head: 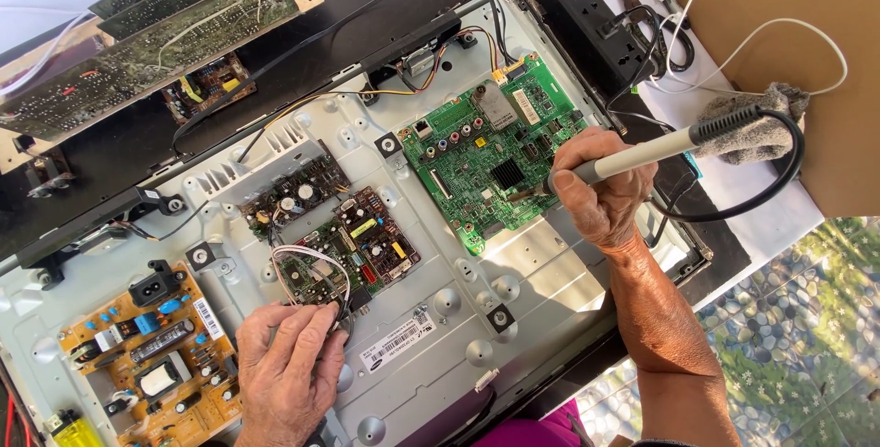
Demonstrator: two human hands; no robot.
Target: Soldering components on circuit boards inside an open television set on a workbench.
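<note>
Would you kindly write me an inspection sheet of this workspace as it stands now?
Surface: grey metal back panel of an opened television on a dark table.
Job's things: green main circuit board; grey-handled soldering iron, tip on that board; small dark circuit board; orange power board.
Clutter: old boards, scissors, grey rag.
Hands: right hand grips the iron; left hand pinches the white wire bundle.
Cables: black iron cord, white cord.
Surroundings: pebble-patterned floor.
</note>
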